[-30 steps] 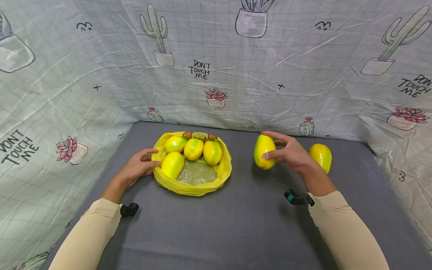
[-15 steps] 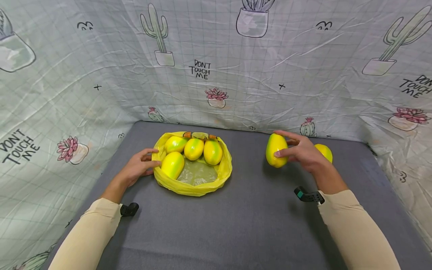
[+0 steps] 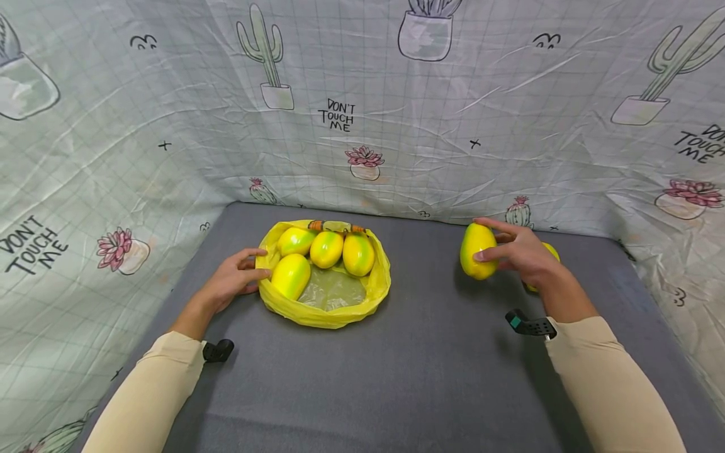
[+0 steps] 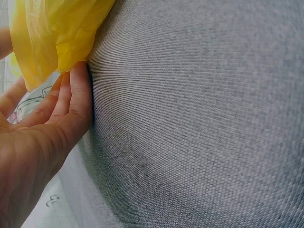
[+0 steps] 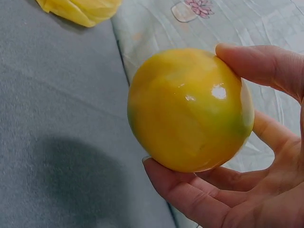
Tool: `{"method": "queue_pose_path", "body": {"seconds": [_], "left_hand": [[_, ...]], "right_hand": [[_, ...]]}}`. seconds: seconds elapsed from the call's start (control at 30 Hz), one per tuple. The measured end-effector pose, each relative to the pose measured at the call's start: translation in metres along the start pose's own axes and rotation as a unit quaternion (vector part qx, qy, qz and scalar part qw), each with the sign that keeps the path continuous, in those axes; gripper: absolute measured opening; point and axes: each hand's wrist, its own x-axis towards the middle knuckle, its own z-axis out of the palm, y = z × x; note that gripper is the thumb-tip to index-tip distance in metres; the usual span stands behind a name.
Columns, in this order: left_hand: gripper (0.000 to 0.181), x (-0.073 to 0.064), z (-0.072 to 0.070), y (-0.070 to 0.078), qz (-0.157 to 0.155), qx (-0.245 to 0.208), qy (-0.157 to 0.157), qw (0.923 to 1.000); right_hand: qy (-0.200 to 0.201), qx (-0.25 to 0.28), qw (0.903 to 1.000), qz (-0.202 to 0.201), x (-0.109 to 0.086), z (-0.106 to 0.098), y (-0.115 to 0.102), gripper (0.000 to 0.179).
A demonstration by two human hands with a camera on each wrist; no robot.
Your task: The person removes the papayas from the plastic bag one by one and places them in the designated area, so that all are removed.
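Observation:
A yellow plastic bag (image 3: 325,319) with its mouth spread wide stands on the grey table, holding several glossy, oblong yellow-green fruits (image 3: 291,277). At its left side rests my left hand (image 3: 228,282), thumb and index fingertips at the rim; in the left wrist view its nearly straight fingers (image 4: 78,90) touch the bag's outer wall. My right hand (image 3: 518,255) grips an oblong yellow-green fruit (image 3: 477,250) between thumb and fingers, raised over the table with its shadow below. The right wrist view looks onto this fruit's rounded end. Another yellow fruit (image 3: 552,250) is mostly hidden behind the right hand.
A pale cloth (image 3: 419,145) printed with cacti hangs close behind the table and along both sides. The grey table (image 3: 362,390) stretches in front of the bag and between it and the right hand. Black bands sit at both wrists.
My right hand has moved right with the fruit, away from the bag, and now covers most of the fruit at the far right. The left hand and bag have stayed put.

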Motion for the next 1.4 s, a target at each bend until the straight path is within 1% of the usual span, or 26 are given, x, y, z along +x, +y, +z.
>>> {"method": "queue_pose_path", "body": {"seconds": [0.13,0.37,0.5,0.77,1.03,1.3,1.4], "left_hand": [[0.069,0.001,0.000,0.000,-0.001,-0.001,0.001,1.0000],[0.069,0.002,0.000,0.002,-0.004,0.001,0.002,1.0000],[0.068,0.003,0.000,0.002,-0.001,0.002,0.003,1.0000],[0.069,0.001,-0.001,0.003,0.002,0.001,0.001,1.0000],[0.067,0.000,0.000,0.004,0.002,0.003,0.004,1.0000],[0.068,-0.003,0.000,0.003,0.004,0.003,-0.003,1.0000],[0.067,-0.003,0.000,0.004,0.004,0.002,-0.001,1.0000]], "right_hand": [[0.002,-0.011,0.9999,0.007,0.000,-0.004,0.001,0.087],[0.010,-0.051,0.9985,0.019,0.003,-0.011,0.005,0.087],[0.014,-0.063,0.9977,0.022,0.005,-0.013,0.007,0.087],[0.022,-0.055,0.9980,0.022,0.008,-0.010,0.010,0.089],[0.019,-0.052,0.9979,0.035,0.011,-0.010,0.017,0.090],[0.018,-0.055,0.9974,0.043,0.014,-0.007,0.026,0.089],[0.020,-0.059,0.9970,0.045,0.015,-0.008,0.028,0.089]]}}
